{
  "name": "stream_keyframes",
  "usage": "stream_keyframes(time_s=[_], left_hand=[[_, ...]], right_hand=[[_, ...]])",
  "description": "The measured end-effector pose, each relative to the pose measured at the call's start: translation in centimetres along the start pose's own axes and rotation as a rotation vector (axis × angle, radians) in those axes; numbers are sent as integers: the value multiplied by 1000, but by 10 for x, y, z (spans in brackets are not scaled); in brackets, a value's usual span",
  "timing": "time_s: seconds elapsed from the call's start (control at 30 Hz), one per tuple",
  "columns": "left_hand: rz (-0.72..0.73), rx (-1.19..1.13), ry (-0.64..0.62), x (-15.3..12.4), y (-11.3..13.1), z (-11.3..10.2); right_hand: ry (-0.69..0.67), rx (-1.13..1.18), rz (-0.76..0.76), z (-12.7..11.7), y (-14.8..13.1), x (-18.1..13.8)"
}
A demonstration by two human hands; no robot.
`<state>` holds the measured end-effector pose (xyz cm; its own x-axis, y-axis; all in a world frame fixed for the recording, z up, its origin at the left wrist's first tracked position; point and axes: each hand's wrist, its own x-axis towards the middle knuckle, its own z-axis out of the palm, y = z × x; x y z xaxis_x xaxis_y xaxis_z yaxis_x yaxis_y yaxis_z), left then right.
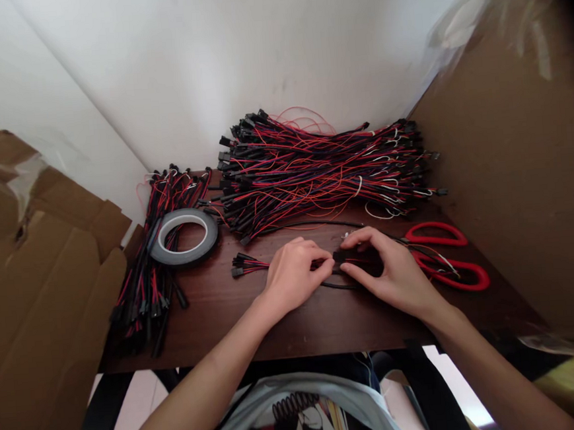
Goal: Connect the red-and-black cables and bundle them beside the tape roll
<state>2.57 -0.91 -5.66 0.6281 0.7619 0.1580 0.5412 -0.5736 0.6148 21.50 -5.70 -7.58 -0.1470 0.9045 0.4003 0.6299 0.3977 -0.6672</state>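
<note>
My left hand [298, 267] is closed round a small bundle of red and black wires [255, 264], whose black connectors stick out to the left. At the bundle's right end, my right hand [387, 263] has thumb and forefinger on either side of a black connector end [339, 257], facing the left fingertips. How firmly the right fingers grip it is hard to make out. A black cable [339, 285] lies on the table under and around the hands. Just right of my right hand rest red-handled scissors [478, 276], with loose wire ends across them.
A large pile of red and black wires with connectors [313, 166] lies along the back wall. A smaller wire pile [147, 279] is at left, with a roll of black tape [191, 254] leaning on it. Cardboard [501, 158] flanks the right side, and more cardboard [48, 280] the left.
</note>
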Motion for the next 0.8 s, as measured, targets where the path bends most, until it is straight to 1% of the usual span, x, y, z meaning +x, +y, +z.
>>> stream_keyframes(time_s=[0.07,0.13,0.33,0.5,0.8], left_hand=[[1,-2,4,0,0,0],[8,-8,7,1,0,0],[7,0,10,1,1,-1],[10,0,19,0,0,-1],[22,-36,60,-1,0,1]], right_hand=[[39,66,9,0,-1,-1],[59,82,-22,-1,-3,-2],[55,-81,-113,-2,-11,-1],[32,-112,-151,0,-9,-1],[78,-177,-195,3,-8,0]])
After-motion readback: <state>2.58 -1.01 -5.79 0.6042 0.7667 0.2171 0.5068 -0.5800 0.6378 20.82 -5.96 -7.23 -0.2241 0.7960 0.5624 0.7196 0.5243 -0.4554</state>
